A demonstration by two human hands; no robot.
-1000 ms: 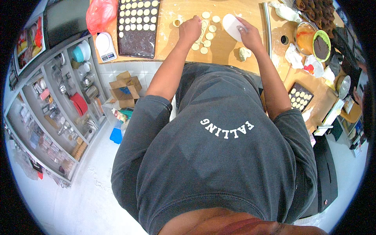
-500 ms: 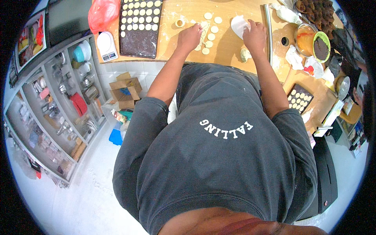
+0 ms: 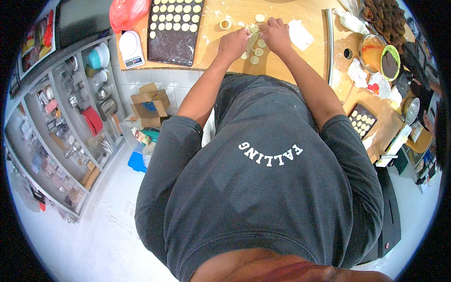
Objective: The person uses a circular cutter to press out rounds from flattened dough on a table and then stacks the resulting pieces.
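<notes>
Both my hands meet over the floured wooden table. My left hand [image 3: 235, 45] is closed, its fingertips pinching the edge of a pale strip of leftover dough [image 3: 254, 31]. At the strip's other side my right hand [image 3: 276, 35] bends its fingers down and pinches it too; part of the strip is hidden by the fingers. Several cut dough rounds [image 3: 254, 60] lie just below and between the hands, with another round above them. A small round cutter [image 3: 225, 24] stands left of the strip. To the right of my right hand a white flat scraper [image 3: 300, 35] lies on the table.
A dark baking tray [image 3: 171, 49] with rows of dough rounds sits left, beside a white kitchen scale [image 3: 130, 49] and a red plastic bag [image 3: 128, 15]. A metal bar [image 3: 330, 47] lies at right. Beyond it are bowls [image 3: 390, 63] and a second tray of rounds [image 3: 361, 121].
My right hand has let go of the white scraper, leaving it on the table, and moved left to the dough strip. My left hand stays at the strip. The view has shifted slightly.
</notes>
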